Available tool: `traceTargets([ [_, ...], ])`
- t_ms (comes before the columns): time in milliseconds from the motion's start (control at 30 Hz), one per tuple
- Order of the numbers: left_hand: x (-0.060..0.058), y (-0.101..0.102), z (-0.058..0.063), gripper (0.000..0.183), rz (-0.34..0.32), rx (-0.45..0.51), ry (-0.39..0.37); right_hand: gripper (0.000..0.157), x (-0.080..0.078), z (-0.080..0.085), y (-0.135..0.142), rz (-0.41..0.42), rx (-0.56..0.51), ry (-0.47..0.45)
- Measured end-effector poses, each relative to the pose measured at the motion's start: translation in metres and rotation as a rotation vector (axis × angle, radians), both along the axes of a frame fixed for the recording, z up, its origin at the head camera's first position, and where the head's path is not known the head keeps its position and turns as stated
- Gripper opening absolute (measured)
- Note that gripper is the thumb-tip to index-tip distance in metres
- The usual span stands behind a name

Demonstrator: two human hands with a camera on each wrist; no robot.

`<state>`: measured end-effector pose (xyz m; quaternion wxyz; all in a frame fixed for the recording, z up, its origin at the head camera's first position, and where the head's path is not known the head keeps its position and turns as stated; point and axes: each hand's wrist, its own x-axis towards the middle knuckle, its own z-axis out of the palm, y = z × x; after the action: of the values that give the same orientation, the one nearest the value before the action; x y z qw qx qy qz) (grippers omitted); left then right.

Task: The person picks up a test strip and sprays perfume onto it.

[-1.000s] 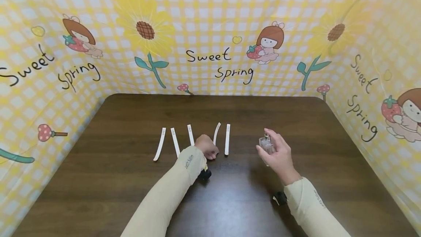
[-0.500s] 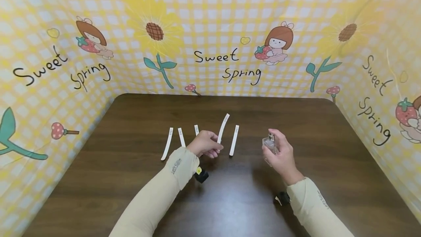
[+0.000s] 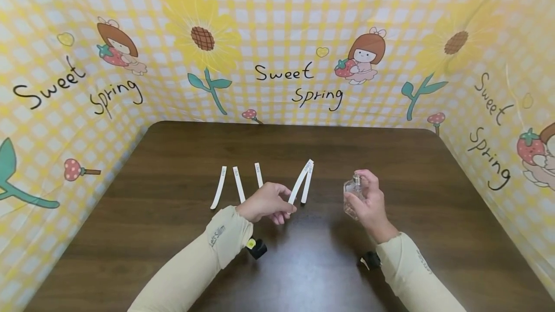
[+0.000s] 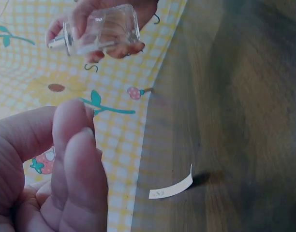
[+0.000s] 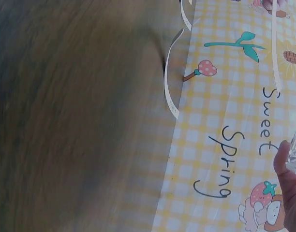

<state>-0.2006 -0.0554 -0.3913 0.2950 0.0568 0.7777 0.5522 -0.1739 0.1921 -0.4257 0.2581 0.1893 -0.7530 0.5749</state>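
Observation:
My left hand (image 3: 265, 201) pinches the near end of a white scent test strip (image 3: 298, 185) between thumb and fingertips. Its far end slants up to the right and overlaps another strip (image 3: 306, 189) in the head view. To the right, my right hand (image 3: 374, 208) grips a clear glass perfume bottle (image 3: 350, 195), thumb on its side and index finger on top of the sprayer. The bottle (image 4: 116, 29) is held up off the table in the left wrist view. The raised strip (image 5: 275, 48) shows at the upper right of the right wrist view.
Three more white strips lie left of my hands, among them a left one (image 3: 218, 188), a middle one (image 3: 238, 184) and one partly hidden strip (image 3: 258, 173). The dark wooden table (image 3: 173, 264) is enclosed by a yellow checked cloth (image 3: 277, 28).
My left hand has picked the strip up off the table and drawn it back slightly toward me. My right hand keeps hold of the perfume bottle in nearly the same place.

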Motion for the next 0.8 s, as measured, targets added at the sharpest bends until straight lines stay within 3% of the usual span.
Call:
traceTargets([
  [267, 0.002, -0.006, -0.006, 0.034, -0.012, 0.020, -0.016, 0.055, -0.001, 0.004, -0.007, -0.034, 0.083, 0.080],
  [467, 0.001, -0.008, -0.007, 0.036, -0.019, 0.032, -0.034, 0.053, -0.004, 0.004, -0.010, -0.093, 0.141, 0.064],
  [800, 0.001, -0.010, -0.004, 0.045, -0.093, 0.068, -0.036, 0.053, -0.004, 0.004, -0.012, -0.102, 0.188, 0.075],
])
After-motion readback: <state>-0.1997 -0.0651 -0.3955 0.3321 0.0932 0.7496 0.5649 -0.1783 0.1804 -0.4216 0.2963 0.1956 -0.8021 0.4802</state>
